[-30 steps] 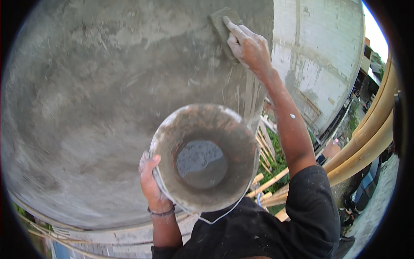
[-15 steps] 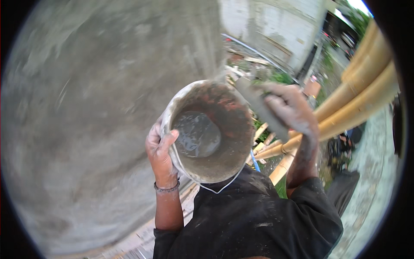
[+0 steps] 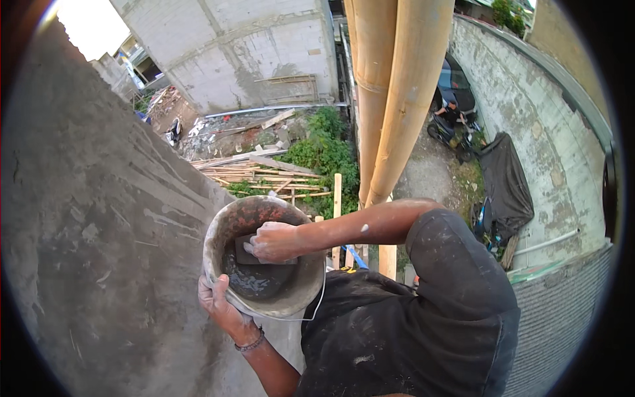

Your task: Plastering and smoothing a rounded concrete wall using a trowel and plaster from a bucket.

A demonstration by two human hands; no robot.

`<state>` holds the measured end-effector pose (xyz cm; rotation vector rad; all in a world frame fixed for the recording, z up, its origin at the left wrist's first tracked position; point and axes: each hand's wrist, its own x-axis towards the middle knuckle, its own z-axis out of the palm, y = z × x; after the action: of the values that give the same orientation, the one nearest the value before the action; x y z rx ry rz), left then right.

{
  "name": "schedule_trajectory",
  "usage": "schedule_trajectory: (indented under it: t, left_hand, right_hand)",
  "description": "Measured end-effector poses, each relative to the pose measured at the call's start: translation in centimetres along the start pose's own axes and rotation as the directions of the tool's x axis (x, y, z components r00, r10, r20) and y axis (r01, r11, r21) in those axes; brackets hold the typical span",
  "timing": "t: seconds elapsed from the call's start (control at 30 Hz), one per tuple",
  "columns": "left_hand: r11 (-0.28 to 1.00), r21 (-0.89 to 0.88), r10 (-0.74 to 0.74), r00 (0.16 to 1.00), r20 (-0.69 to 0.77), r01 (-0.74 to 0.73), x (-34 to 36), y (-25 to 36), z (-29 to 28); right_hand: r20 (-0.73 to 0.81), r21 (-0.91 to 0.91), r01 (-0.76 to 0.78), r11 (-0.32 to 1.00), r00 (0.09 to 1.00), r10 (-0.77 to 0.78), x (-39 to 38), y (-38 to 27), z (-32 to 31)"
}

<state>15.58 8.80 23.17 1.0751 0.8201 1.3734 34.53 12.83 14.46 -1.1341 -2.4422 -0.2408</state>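
Note:
My left hand [image 3: 223, 306] grips the near left side of a round bucket [image 3: 305, 281], its thumb over the rim. The bucket is tilted so its inside shows, with grey-smeared walls and reddish patches. Wet grey cement mix [image 3: 254, 283] lies at the bottom. Inside the bucket, my right hand [image 3: 274, 241] is closed around a flat grey plastering float [image 3: 243, 257], held just above or in the mix; I cannot tell whether it touches. The hand covers much of the float. A thin wire handle [image 3: 322, 294] hangs on the bucket's right side.
A grey plastered wall [image 3: 112, 238] stands close on the left. Thick bamboo poles [image 3: 395, 99] rise ahead, right of the bucket. Far below lie stacked timber [image 3: 258, 175], green plants [image 3: 324, 145], a person by a motorbike [image 3: 451, 122] and a dark tarp [image 3: 506, 185].
My right hand has brought the float from right of the bucket down into it. The bucket sits lower and further left in view, and the view has turned from the wall toward the yard.

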Motion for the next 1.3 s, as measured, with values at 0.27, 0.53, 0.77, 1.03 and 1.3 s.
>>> schedule_trajectory:
  t: [0.27, 0.53, 0.77, 1.03, 1.3]
  left_hand:
    - [0.985, 0.163, -0.052, 0.999, 0.005, 0.051, 0.8, -1.6, -1.4]
    - [0.972, 0.226, 0.07, 0.997, -0.011, -0.066, 0.4, -3.8, -2.6]
    - [0.975, 0.168, 0.158, 0.984, -0.079, -0.143, -0.5, -4.7, -1.4]
    - [0.985, 0.163, 0.065, 0.993, -0.094, -0.05, -1.8, -4.6, -1.9]
    - [0.993, 0.117, 0.002, 0.969, -0.247, 0.028, -3.0, -1.4, -0.5]
  right_hand:
    - [0.356, 0.232, -0.16, 0.959, 0.932, 0.069, 0.8, 0.5, 1.6]
    - [0.575, 0.397, -0.384, 0.834, 0.812, 0.101, -0.9, -0.2, 1.7]
    - [0.775, 0.561, -0.622, 0.546, 0.626, -0.084, -0.7, 0.5, 4.5]
    - [0.86, 0.39, -0.914, -0.114, 0.405, -0.31, -2.5, 0.4, 7.4]
    - [0.239, 0.907, -0.337, -0.254, 0.907, -0.348, -3.2, 5.6, 9.2]
